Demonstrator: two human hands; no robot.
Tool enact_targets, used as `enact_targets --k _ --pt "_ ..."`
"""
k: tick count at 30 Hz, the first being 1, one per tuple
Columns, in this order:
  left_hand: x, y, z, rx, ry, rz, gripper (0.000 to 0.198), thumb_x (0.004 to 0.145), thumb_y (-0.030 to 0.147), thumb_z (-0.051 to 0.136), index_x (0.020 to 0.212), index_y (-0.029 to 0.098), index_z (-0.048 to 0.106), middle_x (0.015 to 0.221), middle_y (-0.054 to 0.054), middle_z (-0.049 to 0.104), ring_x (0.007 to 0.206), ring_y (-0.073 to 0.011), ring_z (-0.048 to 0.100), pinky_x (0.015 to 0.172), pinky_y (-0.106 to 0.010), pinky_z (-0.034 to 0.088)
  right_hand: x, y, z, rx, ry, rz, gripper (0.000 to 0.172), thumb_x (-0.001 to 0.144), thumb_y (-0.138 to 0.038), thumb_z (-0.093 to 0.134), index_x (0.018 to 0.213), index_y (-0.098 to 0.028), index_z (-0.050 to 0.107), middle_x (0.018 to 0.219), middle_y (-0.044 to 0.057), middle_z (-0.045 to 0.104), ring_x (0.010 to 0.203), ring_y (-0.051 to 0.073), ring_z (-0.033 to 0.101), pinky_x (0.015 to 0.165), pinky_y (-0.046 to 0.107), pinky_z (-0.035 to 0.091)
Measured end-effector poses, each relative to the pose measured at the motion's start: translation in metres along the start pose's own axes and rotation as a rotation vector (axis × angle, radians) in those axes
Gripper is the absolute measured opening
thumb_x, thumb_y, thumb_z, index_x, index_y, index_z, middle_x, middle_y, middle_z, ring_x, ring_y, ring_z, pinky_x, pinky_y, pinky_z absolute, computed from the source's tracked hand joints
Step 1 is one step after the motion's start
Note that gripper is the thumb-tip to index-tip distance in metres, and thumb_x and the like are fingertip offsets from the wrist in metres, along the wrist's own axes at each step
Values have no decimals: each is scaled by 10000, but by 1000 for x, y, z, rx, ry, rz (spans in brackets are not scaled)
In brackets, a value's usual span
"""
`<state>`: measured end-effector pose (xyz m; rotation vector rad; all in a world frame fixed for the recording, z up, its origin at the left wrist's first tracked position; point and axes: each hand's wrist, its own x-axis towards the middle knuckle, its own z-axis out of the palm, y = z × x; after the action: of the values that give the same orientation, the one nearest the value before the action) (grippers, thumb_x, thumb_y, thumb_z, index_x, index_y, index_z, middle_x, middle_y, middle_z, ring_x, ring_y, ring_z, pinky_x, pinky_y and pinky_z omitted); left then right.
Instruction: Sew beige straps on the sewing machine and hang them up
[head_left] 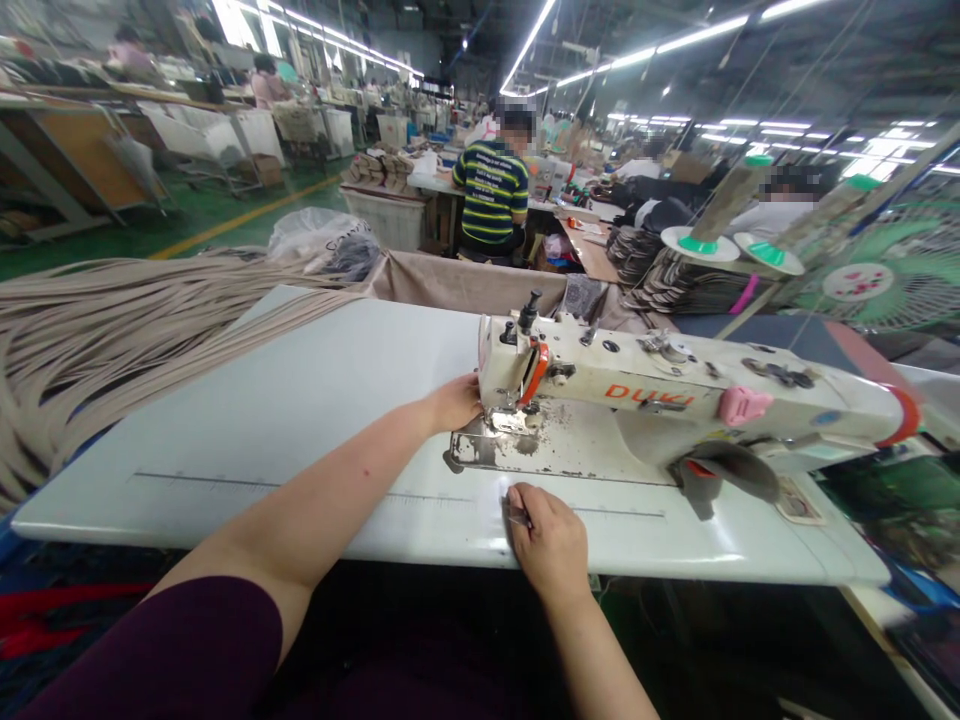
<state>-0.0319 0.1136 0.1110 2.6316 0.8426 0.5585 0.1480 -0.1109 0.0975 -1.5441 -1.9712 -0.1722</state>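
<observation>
Head view: the left hand [455,402] reaches behind the needle end of the cream-white industrial sewing machine [675,385], fingers hidden, so its grip cannot be told. The right hand [550,538] rests curled on the white table [300,400] near its front edge, pinching a small dark metal tool [516,513]. Long beige fabric strips [112,330] pile at left.

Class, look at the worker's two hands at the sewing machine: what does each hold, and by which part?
The right hand pinches a small dark tool by its near end. The left hand reaches behind the machine head; any hold there is hidden.
</observation>
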Motion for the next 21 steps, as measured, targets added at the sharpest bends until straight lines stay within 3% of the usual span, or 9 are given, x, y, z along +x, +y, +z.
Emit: enact_targets --k 5,10,13,18,21 --pt "-4 -3 1 33 15 -18 350 1007 257 445 1222 199 715 1273 -65 720 1273 -258 593 1144 -407 456 -1 -1 1 -6 5 0 292 1097 -307 431 948 -197 657 763 37 668 703 197 595 684 318 372" --pt "-23 -4 -9 47 67 -49 217 939 365 636 1015 222 781 1102 -80 749 1075 -289 660 1015 -457 512 -1 -2 1 -24 6 4 300 1100 -317 424 947 -203 656 754 35 662 700 197 588 682 322 372" --pt "-33 -1 -12 24 75 -68 139 917 328 680 927 232 780 1012 -50 757 986 -255 679 950 -415 527 -1 -2 1 -32 1 5 307 1101 -322 421 947 -200 657 747 34 657 703 199 583 681 328 369" --pt "-37 8 -9 -28 96 -155 63 876 211 702 880 214 764 1036 -48 740 991 -230 679 918 -346 536 -1 -2 1 -35 10 7 312 1102 -322 423 939 -199 658 747 34 658 702 196 577 686 330 367" --pt "-38 18 -8 -63 95 -228 56 861 192 704 834 208 752 958 -30 716 870 -192 678 815 -295 541 -1 -3 1 -37 10 7 323 1104 -324 413 939 -196 660 747 33 658 705 197 577 689 334 369"
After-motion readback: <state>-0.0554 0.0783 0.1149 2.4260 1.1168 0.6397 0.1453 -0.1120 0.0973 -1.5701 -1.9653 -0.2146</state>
